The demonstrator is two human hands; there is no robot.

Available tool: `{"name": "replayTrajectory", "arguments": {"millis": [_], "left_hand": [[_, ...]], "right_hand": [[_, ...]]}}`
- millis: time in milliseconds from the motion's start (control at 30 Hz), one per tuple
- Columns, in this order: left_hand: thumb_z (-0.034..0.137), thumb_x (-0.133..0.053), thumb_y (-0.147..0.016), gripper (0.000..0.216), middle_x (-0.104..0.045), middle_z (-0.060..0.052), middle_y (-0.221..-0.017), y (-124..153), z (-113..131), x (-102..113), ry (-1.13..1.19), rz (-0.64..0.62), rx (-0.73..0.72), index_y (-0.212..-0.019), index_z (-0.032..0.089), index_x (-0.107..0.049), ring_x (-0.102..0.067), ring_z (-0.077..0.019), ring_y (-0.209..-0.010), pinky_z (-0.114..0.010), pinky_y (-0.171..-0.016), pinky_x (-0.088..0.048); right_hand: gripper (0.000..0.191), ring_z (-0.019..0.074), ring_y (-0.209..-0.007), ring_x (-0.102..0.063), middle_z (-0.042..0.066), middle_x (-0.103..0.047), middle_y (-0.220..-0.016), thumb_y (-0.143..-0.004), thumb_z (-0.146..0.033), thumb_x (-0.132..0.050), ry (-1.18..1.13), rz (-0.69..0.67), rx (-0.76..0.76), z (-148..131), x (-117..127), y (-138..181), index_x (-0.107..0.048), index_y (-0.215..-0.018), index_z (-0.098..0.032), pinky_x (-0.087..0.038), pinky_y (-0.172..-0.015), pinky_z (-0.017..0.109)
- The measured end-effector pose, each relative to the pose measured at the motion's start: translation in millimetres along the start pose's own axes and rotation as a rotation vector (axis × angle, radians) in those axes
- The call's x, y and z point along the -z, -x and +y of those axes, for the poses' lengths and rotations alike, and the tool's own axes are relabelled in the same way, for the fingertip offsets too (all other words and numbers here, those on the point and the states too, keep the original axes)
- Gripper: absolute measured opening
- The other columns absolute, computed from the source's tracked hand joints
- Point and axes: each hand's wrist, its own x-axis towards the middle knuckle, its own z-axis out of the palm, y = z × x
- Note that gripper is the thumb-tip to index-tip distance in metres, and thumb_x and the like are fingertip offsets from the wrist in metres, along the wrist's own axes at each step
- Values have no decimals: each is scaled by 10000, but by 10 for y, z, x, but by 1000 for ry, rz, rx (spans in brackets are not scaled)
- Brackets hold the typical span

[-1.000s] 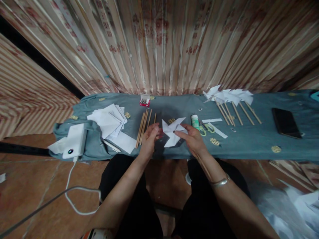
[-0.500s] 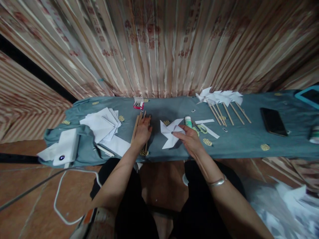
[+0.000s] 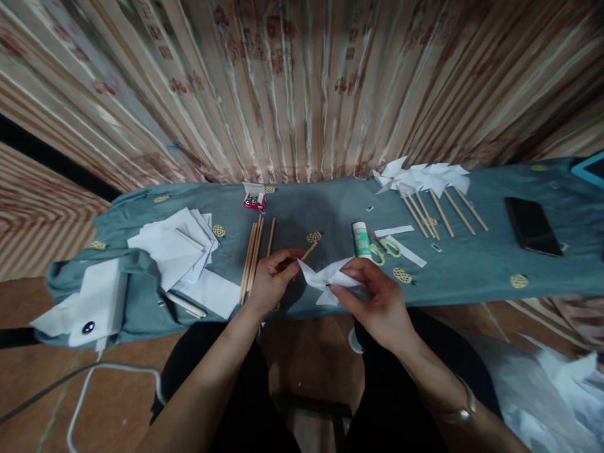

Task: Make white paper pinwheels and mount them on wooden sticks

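Here, in the head view, my right hand is pinched on the folded white pinwheel, held just over the near edge of the table, above my lap. My left hand is closed around one wooden stick, whose far end pokes up and away toward the pinwheel's left blade; I cannot tell whether the stick actually touches the paper. The pinwheel looks very light and soft, plain thin paper with folded blades, so I judge it will crush or unfold under a hard squeeze; the safest hold seems to be at the centre where the layers overlap, which is about where my thumb and fingers sit. The stick looks stiff, thin and light, best held near its lower end as I have it. On the cloth to the left of my hand lie more loose sticks, then a stack of white sheets. To the right stand a glue stick and green scissors just beside it, with paper strips near them. Farther right lies a row of finished pinwheels on their sticks, and well beyond them a dark phone.
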Motion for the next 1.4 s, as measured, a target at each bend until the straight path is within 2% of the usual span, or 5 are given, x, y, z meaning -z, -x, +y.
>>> {"name": "replayTrajectory", "arguments": {"millis": [200,433,1033,1200,1400], "left_hand": [[352,-794,-682,203,-546,31,-534,147,99,-111,293,-162,233,-766,169,-771,-419,-57,-467,-189,-481,-330],[289,-820,-677,103,-656,-33,-747,208,138,-87,330,-260,293,-745,213,-815,-504,-69,-532,-179,-461,-367],[194,-752,-678,117,-647,-13,-689,284,85,-118,354,-275,329,-754,257,-816,-477,-80,-474,-207,-428,-351],[284,-780,-700,171,-648,-22,-594,305,98,-126,375,-272,389,-862,249,-820,-449,-82,-424,-202,-411,-329],[358,-839,-663,213,-650,-27,-703,297,148,-126,390,-278,344,-823,219,-816,-462,-59,-453,-172,-395,-318]], "right_hand": [[249,152,-790,-746,-9,-769,-916,-821,-194,-704,253,53,200,-112,70,108,-619,-1041,-276,-603,-721,241],[456,196,-846,-744,30,-772,-946,-834,-102,-639,371,-51,467,-196,170,123,-575,-1252,-271,-601,-776,315],[584,230,-903,-735,43,-759,-1008,-835,-62,-599,403,-92,449,-209,167,126,-491,-1351,-316,-586,-769,366],[527,225,-899,-740,51,-761,-988,-833,-69,-608,406,-87,450,-211,155,114,-520,-1307,-283,-591,-774,349],[401,216,-839,-750,51,-764,-943,-847,-105,-597,458,-67,446,-244,160,87,-557,-1221,-246,-605,-731,325]]}}
